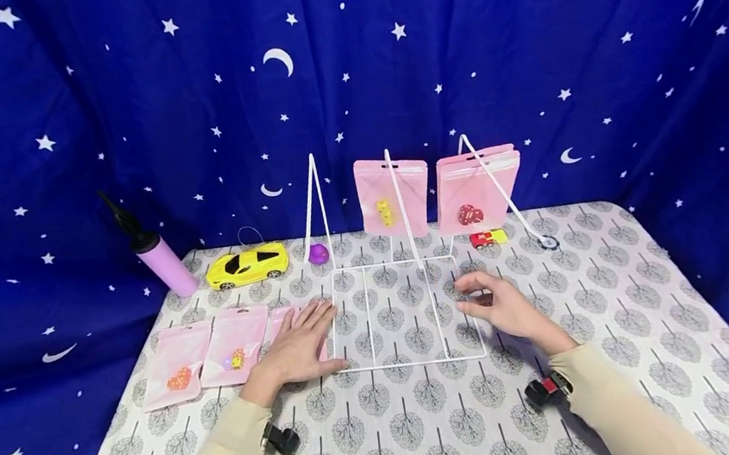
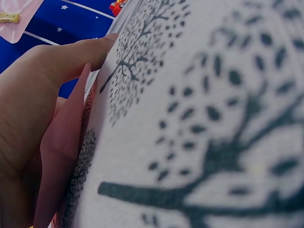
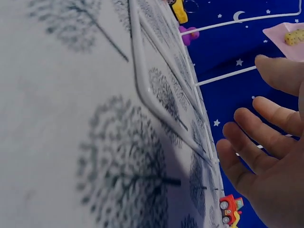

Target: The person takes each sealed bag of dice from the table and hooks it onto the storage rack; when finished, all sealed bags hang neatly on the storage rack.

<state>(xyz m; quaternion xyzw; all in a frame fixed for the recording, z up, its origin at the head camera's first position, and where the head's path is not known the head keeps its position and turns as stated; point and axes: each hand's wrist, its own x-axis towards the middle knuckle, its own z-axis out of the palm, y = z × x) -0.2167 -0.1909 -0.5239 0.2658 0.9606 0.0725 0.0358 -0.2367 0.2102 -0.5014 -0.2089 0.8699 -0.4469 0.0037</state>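
My left hand lies palm down over a pink zip bag, fingers spread, thumb pointing at the front left corner of a white wire rack. The hand hides most of that bag; its pink edge stands up beside the palm in the left wrist view. Beside the rack's right side my right hand hovers, fingers loosely bent and holding nothing. One pink bag with yellow dice hangs on the rack's middle prong. Pink bags with red dice hang on the right prong. No bag hangs from the left prong.
Two more pink bags, one with orange dice and one with yellow dice, lie at the left. Behind them are a yellow toy car and a purple pump. A purple object and a small red toy vehicle sit behind the rack.
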